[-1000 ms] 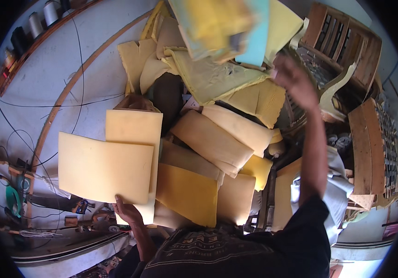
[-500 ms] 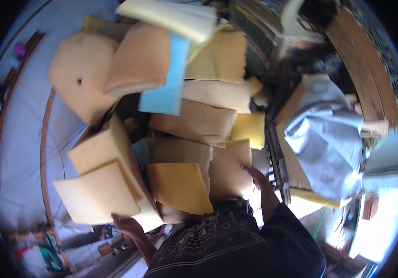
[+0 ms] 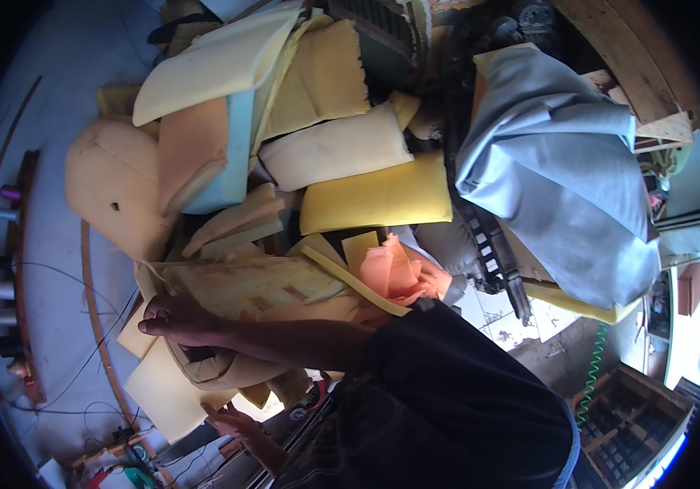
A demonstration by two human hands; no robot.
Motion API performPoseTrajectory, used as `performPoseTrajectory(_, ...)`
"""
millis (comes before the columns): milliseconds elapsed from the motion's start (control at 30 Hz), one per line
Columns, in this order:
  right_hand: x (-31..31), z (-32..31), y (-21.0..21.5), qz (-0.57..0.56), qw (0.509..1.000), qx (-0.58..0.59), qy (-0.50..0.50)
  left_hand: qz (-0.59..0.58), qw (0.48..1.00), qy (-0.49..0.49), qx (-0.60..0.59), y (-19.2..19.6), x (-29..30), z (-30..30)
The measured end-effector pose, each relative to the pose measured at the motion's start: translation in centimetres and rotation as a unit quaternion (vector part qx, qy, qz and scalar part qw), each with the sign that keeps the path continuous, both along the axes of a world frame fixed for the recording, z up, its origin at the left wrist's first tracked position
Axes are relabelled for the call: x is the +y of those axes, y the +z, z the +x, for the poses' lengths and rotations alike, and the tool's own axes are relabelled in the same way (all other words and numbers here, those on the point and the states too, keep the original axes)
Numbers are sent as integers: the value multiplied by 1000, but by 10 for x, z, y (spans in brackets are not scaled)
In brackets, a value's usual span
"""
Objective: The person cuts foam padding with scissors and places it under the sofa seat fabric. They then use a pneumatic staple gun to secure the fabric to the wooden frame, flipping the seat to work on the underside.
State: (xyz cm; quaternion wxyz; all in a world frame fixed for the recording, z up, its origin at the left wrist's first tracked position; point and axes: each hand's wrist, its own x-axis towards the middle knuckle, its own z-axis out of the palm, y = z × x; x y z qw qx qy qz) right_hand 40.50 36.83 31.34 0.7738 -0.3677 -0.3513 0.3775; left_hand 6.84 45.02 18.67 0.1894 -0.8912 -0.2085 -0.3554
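Left hand [image 3: 236, 425] holds a pale foam sheet [image 3: 167, 395], right hand [image 3: 171, 319] curls against a beige pad [image 3: 264, 284], grip unclear

Wall [image 3: 50, 212]: rises along the left, pale blue-white, crossed by a thin dark cable [image 3: 48, 264].
Spool shelf [image 3: 16, 240]: sits on the wall, narrow and reddish-brown, lined with dark, pale and purple spools [image 3: 9, 193].
Wooden strip [image 3: 87, 269]: runs just right of the shelf.
Floor [image 3: 501, 328]: shows pale tiles with dark marks.
Wooden frame [image 3: 629, 436]: stands at lower right, divided into dark compartments, near a green coiled hose [image 3: 592, 376].
Light: glares white at the right edge.
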Motion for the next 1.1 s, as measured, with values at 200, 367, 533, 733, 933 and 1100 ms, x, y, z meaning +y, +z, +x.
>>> performPoseTrajectory(200,18,-31,3,-33,998,17,-43,-314,887,188,-280,62,-102,87)
performPoseTrajectory(367,39,-34,-10,79,990,112,-17,-199,979,0,-40,85,-149,139)
performPoseTrajectory(533,20,-5,-2,265,910,317,38,-81,996,4,-48,79,-130,177)
performPoseTrajectory(733,-101,68,-111,66,942,-72,-320,-201,971,-27,-124,94,-86,186)
performPoseTrajectory(933,-248,112,-430,-583,733,-72,-344,-216,966,-40,-139,101,-75,179)
performPoseTrajectory(1100,-247,57,-484,-630,750,-138,-147,-218,966,-30,-137,100,-62,171)
